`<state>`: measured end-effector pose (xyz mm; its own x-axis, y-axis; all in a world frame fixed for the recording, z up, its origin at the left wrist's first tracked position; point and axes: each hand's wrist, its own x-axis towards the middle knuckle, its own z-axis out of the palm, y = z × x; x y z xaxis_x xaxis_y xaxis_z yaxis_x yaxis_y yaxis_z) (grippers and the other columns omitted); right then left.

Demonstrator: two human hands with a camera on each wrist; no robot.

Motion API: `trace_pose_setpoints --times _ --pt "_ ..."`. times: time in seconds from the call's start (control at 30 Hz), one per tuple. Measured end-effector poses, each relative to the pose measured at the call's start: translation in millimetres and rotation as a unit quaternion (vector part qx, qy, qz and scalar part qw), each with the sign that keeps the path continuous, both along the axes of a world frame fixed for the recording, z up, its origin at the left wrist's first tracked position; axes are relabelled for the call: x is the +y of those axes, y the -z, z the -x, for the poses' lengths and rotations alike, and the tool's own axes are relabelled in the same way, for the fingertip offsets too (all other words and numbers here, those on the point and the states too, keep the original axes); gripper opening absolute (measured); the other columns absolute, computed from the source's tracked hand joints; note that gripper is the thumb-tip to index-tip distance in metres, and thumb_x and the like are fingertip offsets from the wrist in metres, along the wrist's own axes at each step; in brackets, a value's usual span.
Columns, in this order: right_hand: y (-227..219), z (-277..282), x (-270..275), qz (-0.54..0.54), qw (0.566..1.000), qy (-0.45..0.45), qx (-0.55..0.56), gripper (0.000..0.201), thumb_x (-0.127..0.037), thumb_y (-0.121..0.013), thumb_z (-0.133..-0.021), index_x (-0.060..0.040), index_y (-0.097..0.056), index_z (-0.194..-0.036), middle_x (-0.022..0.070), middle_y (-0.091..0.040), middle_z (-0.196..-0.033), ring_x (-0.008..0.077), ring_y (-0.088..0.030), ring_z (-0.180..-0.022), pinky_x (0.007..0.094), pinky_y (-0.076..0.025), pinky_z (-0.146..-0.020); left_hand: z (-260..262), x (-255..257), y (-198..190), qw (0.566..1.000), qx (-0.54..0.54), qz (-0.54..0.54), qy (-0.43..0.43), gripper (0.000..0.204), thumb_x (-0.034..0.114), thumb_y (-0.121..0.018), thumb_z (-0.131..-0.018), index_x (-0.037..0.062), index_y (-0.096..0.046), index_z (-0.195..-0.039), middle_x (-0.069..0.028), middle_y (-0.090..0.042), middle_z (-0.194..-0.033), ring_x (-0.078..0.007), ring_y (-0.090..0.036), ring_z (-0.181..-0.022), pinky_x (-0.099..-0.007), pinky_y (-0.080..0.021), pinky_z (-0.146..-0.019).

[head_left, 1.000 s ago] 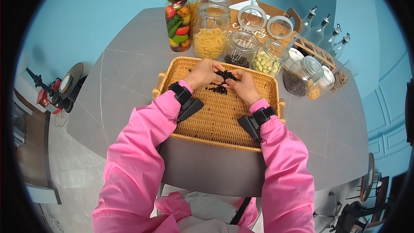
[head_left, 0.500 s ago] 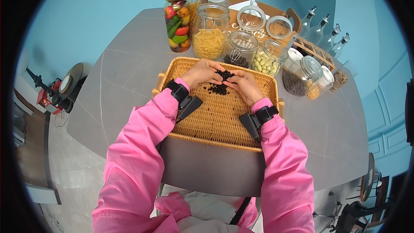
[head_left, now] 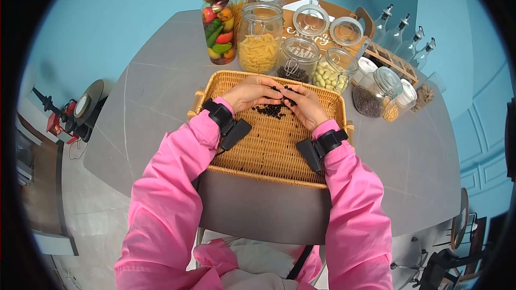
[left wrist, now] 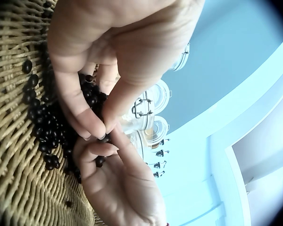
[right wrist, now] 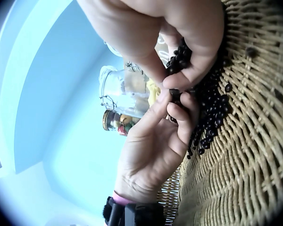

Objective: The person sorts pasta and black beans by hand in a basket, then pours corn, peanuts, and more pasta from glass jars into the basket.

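Over the far half of the wicker basket point(head_left: 263, 156), the left hand point(head_left: 251, 92) and right hand point(head_left: 306, 106) meet at the fingertips. Black beans point(right wrist: 181, 56) lie within the curled fingers of the right hand point(right wrist: 193, 28). In the left wrist view, the left hand point(left wrist: 118, 42) also curls round black beans point(left wrist: 90, 96), its thumb and finger pinching at a single bean point(left wrist: 105, 138). Below both hands, a loose pile of beans point(head_left: 270, 110) lies on the woven bottom, with a few scattered around it.
Behind the basket stand a vegetable jar point(head_left: 219, 27), a pasta jar point(head_left: 260, 48), a dark-filled jar point(head_left: 296, 64) and a jar of pale green pieces point(head_left: 330, 75). More jars point(head_left: 371, 96) and glass bottles point(head_left: 394, 36) stand at the right on the grey table point(head_left: 150, 91).
The fingers have shifted about the beans while the hands stay close together. The pile below them looks slightly wider, and the head view has shifted a little.
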<state>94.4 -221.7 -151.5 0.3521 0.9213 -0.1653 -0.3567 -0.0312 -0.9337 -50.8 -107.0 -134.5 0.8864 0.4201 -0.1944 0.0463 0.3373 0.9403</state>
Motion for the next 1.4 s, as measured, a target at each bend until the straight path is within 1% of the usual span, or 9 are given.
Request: trace_pose_setpoints --times 0.37,0.53,0.67,1.13,1.2,1.23,1.3,1.33,1.4 --pt "-1 -8 3 -0.020 0.979 -0.053 0.195 0.014 -0.007 -0.056 -0.090 0.0019 -0.057 -0.101 0.0074 -0.058 -0.093 0.0122 -0.056 -0.077 0.0209 -0.050 -0.069 -5 10 11 0.993 -0.032 0.115 0.005 0.019 0.003 -0.058 -0.087 -0.0016 -0.058 -0.105 -0.0069 -0.061 -0.095 -0.0137 -0.060 -0.084 -0.0229 -0.052 -0.075" --pt "-3 -5 1 -0.022 0.978 -0.066 0.199 0.017 -0.009 -0.056 -0.091 0.0020 -0.057 -0.103 0.0053 -0.057 -0.092 0.0099 -0.055 -0.076 0.0183 -0.050 -0.066 -3 4 6 0.993 -0.017 0.117 -0.005 0.018 0.006 -0.058 -0.089 -0.0008 -0.058 -0.105 -0.0041 -0.060 -0.093 -0.0111 -0.059 -0.081 -0.0213 -0.051 -0.073" --pt "0 -7 1 -0.043 0.973 -0.105 0.199 0.019 -0.010 -0.057 -0.091 0.0019 -0.056 -0.106 0.0035 -0.057 -0.091 0.0088 -0.054 -0.075 0.0172 -0.050 -0.066 -5 9 15 0.995 -0.026 0.073 0.055 0.017 0.007 -0.059 -0.089 -0.0003 -0.059 -0.104 -0.0030 -0.061 -0.092 -0.0092 -0.059 -0.081 -0.0198 -0.051 -0.072" --pt "-14 -3 -5 -0.018 0.948 -0.036 0.315 0.018 -0.013 -0.055 -0.091 0.0021 -0.051 -0.101 0.0088 -0.052 -0.087 0.0137 -0.052 -0.072 0.0208 -0.044 -0.057 -4 1 2 0.990 -0.051 0.128 0.008 0.014 0.008 -0.057 -0.087 0.0007 -0.059 -0.099 -0.0046 -0.061 -0.089 -0.0107 -0.059 -0.076 -0.0209 -0.050 -0.070" --pt "-7 -8 -2 -0.014 0.940 -0.047 0.338 0.018 -0.016 -0.054 -0.092 0.0000 -0.051 -0.099 0.0080 -0.051 -0.084 0.0135 -0.051 -0.071 0.0206 -0.043 -0.055 -2 -4 -4 0.988 -0.043 0.149 -0.018 0.012 0.012 -0.057 -0.089 0.0044 -0.055 -0.098 -0.0024 -0.057 -0.082 -0.0092 -0.054 -0.069 -0.0181 -0.047 -0.058" --pt "-4 -9 -2 -0.013 0.931 -0.068 0.359 0.017 -0.019 -0.053 -0.093 -0.0024 -0.050 -0.095 0.0069 -0.049 -0.082 0.0125 -0.050 -0.068 0.0200 -0.041 -0.050 -2 -3 -3 0.988 -0.043 0.149 -0.018 0.012 0.012 -0.057 -0.089 0.0044 -0.055 -0.098 -0.0024 -0.057 -0.082 -0.0092 -0.054 -0.069 -0.0181 -0.047 -0.058" --pt "1 -12 -1 -0.011 0.921 -0.088 0.380 0.019 -0.023 -0.051 -0.095 -0.0048 -0.048 -0.091 0.0058 -0.047 -0.079 0.0115 -0.048 -0.065 0.0194 -0.038 -0.046 -2 -1 0 0.985 -0.024 0.171 -0.015 0.013 0.017 -0.057 -0.091 0.0083 -0.050 -0.099 0.0000 -0.051 -0.075 -0.0069 -0.048 -0.060 -0.0155 -0.036 -0.041" --pt "3 -14 0 -0.009 0.914 -0.098 0.392 0.021 -0.027 -0.049 -0.096 -0.0066 -0.047 -0.089 0.0045 -0.046 -0.077 0.0106 -0.045 -0.061 0.0188 -0.034 -0.042 -3 1 1 0.985 -0.024 0.172 -0.015 0.013 0.017 -0.057 -0.091 0.0083 -0.050 -0.099 0.0000 -0.051 -0.075 -0.0069 -0.048 -0.060 -0.0155 -0.036 -0.041" --pt "1 -13 -1 -0.006 0.908 -0.108 0.405 0.024 -0.030 -0.047 -0.097 -0.0085 -0.045 -0.086 0.0033 -0.044 -0.075 0.0097 -0.042 -0.058 0.0181 -0.031 -0.038 -3 4 3 0.977 -0.009 0.208 -0.037 0.016 0.023 -0.055 -0.093 0.0103 -0.047 -0.097 0.0006 -0.046 -0.071 -0.0053 -0.039 -0.051 -0.0159 -0.025 -0.031"
